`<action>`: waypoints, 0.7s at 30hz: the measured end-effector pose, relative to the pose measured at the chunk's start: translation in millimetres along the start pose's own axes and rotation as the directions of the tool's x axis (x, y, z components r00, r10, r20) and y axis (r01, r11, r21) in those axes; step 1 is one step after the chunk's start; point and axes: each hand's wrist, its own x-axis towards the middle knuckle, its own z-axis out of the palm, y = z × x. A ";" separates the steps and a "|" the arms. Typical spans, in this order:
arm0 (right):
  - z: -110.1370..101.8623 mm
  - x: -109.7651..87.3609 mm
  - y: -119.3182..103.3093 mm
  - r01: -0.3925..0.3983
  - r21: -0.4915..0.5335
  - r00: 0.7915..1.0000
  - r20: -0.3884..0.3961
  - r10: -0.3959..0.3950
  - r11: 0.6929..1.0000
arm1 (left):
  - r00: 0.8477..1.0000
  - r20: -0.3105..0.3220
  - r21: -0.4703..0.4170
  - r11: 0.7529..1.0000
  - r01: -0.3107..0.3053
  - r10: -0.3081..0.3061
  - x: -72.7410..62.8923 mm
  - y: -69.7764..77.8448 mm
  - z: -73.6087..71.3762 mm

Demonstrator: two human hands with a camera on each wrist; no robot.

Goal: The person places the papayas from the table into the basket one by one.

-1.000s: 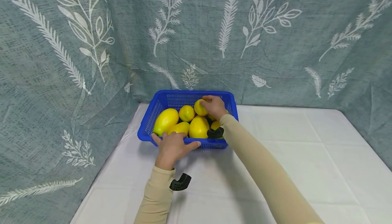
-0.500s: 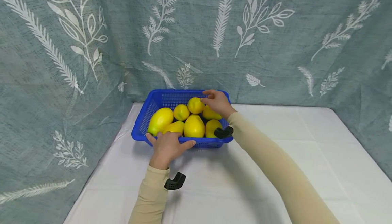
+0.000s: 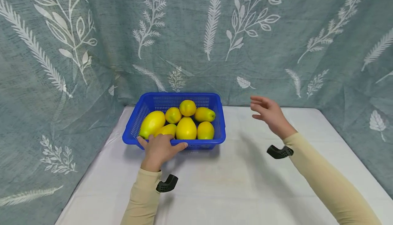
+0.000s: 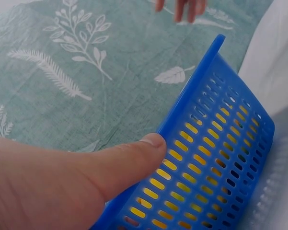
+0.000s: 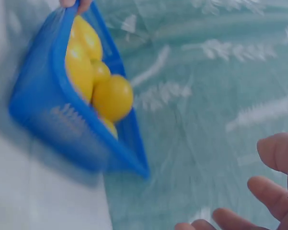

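Observation:
A blue plastic basket (image 3: 219, 134) with slotted walls stands on the white cloth, holding several yellow fruits (image 3: 186, 128). Some fruits are round, others longer; a long one (image 3: 152, 122) lies at the left, partly behind my left hand. My left hand (image 3: 158, 150) grips the basket's near rim toward its left end. In the left wrist view, its thumb (image 4: 129, 160) lies against the rim on the outer side. My right hand (image 3: 271, 114) is in the air to the right of the basket, fingers loosely bent and holding nothing. The right wrist view shows its fingertips (image 5: 268, 194) apart from the basket.
A white cloth (image 3: 227, 187) covers the table. Behind and to the left hangs a grey-green curtain (image 3: 184, 40) with white leaf patterns, close to the basket's back. A black wrist camera mount (image 3: 280, 152) juts from the right sleeve, and another mount (image 3: 167, 183) from the left.
My right hand has let go of a round yellow fruit in the basket and moved out to the right. My left hand has stayed on the rim. The head view has shifted slightly.

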 end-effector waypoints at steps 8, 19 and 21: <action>-37.4 -41.2 45.9 -0.038 -0.021 0.996 -0.077 0.036 0.999 | 1.000 -0.006 -0.008 1.000 -0.001 0.001 -1.0 -10.0 -1.8; -40.8 -55.8 60.1 0.024 0.070 0.993 -0.117 -0.016 0.997 | 1.000 0.017 -0.130 0.992 0.009 -0.007 -7.6 -35.2 -15.3; -39.6 -56.1 60.6 0.018 0.049 0.993 -0.119 -0.012 0.999 | 1.000 -0.004 -0.149 0.989 -0.017 0.016 -8.6 -37.9 -21.2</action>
